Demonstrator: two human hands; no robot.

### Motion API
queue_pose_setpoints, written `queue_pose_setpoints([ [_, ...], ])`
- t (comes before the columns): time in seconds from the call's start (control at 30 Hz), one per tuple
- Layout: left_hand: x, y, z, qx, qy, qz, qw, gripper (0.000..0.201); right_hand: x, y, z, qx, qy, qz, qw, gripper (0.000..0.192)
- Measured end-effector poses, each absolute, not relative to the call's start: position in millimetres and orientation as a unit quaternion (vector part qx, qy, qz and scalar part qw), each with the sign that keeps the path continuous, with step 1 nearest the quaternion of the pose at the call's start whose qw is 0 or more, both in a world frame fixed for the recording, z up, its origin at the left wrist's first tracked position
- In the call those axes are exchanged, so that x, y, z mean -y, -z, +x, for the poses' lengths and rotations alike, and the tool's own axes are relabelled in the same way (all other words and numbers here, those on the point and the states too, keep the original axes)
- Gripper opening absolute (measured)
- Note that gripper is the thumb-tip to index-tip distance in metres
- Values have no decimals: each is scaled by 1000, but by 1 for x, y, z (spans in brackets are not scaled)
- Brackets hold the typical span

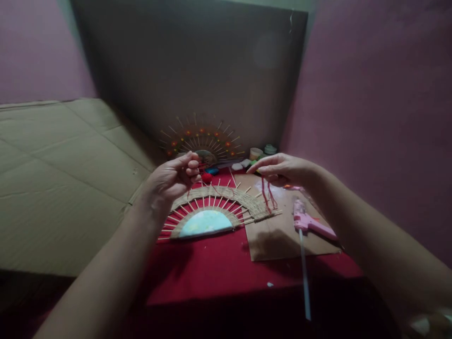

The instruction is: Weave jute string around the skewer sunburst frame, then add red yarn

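My left hand is raised with its fingers pinched together, and red yarn shows at the fingertips. Further right, my right hand has its index finger stretched out and the other fingers curled. Strands of red yarn hang from it, down in front of the right end of a half-round fan piece. This piece has a light blue centre, thin sticks fanning out, and a woven twine band. Beyond my left fingers lies a red ball of yarn.
A pink glue gun with a long glue stick rests on a cardboard sheet at right. A decorated fan piece leans at the back, near small jars. Large cardboard stands left; red cloth covers the table.
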State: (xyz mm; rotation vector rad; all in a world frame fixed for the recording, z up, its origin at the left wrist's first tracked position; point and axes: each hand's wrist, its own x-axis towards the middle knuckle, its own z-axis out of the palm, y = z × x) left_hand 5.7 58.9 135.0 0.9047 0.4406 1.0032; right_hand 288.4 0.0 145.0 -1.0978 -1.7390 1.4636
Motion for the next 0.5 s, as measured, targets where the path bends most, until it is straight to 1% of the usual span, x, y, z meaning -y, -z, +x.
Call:
queue_pose_setpoints([
  [0.07, -56, -137, 7, -234, -456, 431, 743, 16, 6, -143, 290, 653, -561, -409, 302, 30],
  [0.17, -49, -135, 14, -272, -421, 481, 719, 14, 15, -146, 281, 668, -556, -412, 273, 30],
  [0.33, -36, -128, 23, -278, -336, 560, 704, 11, 24, -157, 252, 713, -545, -379, 228, 28],
  [0.5, -23, -119, 32, -274, -327, 579, 695, 12, 24, -164, 231, 741, -541, -348, 195, 25],
])
